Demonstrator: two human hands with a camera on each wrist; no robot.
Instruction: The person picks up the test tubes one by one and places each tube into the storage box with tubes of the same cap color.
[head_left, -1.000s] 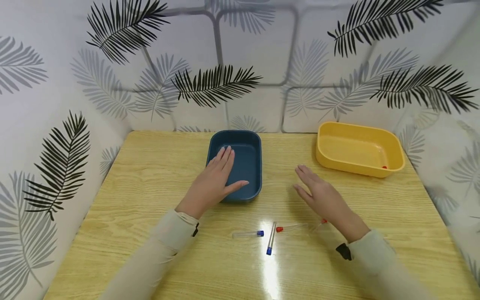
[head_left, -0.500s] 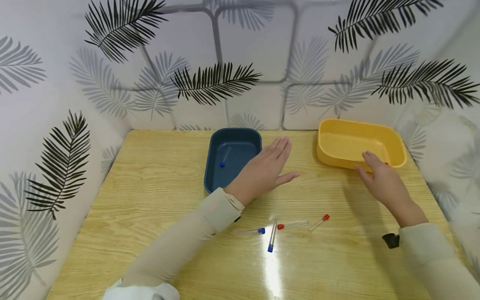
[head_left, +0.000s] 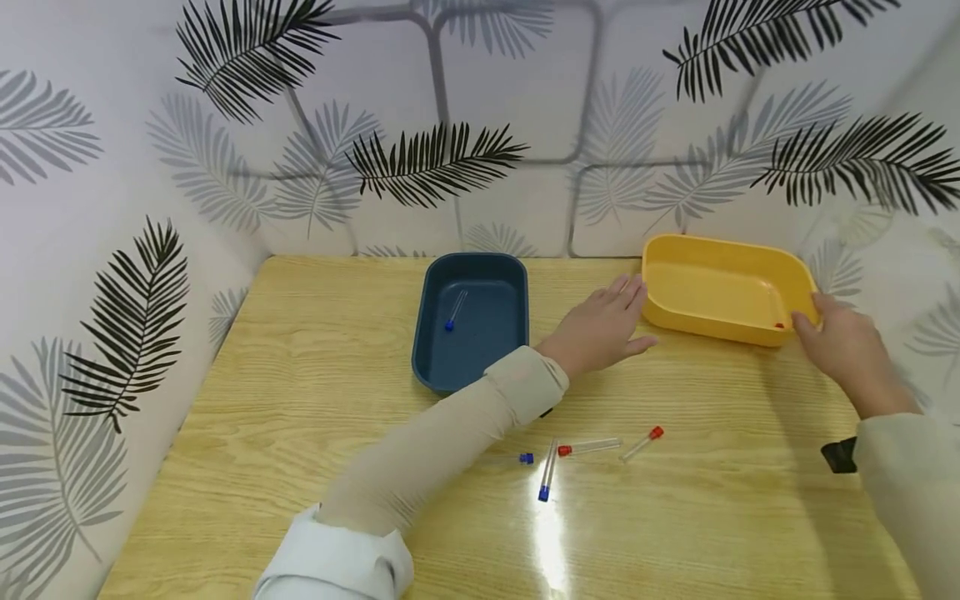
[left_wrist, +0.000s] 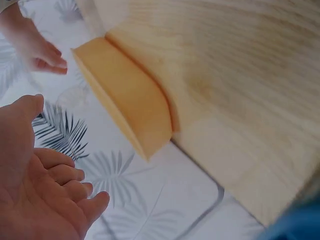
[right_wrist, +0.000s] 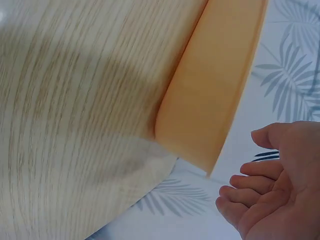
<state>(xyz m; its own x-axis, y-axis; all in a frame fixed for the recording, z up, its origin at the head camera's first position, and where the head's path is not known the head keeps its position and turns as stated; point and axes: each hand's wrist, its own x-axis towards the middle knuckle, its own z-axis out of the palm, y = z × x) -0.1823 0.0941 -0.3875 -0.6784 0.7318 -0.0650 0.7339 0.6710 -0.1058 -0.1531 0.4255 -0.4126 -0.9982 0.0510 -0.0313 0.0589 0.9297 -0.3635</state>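
Note:
My left hand (head_left: 596, 327) has reached across to the left end of the yellow plastic bin (head_left: 716, 325), fingers extended beside its wall. At the bin's right end is my right hand (head_left: 847, 346), thumb and fingers close to the rim. In the right wrist view that hand (right_wrist: 282, 182) has loosely bent fingers with nothing between them. The left wrist view shows my left palm (left_wrist: 37, 187) facing the bin wall (left_wrist: 132, 92), holding nothing. A small red cap (head_left: 780, 325) shows inside the yellow bin.
The dark blue bin (head_left: 427, 367) stands left of my left forearm, with a blue-capped tube (head_left: 455, 312) inside. On the wooden table lie a blue-capped tube (head_left: 548, 473), two red-capped tubes (head_left: 592, 445), and another blue cap (head_left: 527, 458) beside the sleeve. A patterned cloth (head_left: 510, 100) hangs behind.
Both hands have moved right: the left from over the blue bin to the yellow bin's left end, the right to its right end. The tube in the blue bin has come into view.

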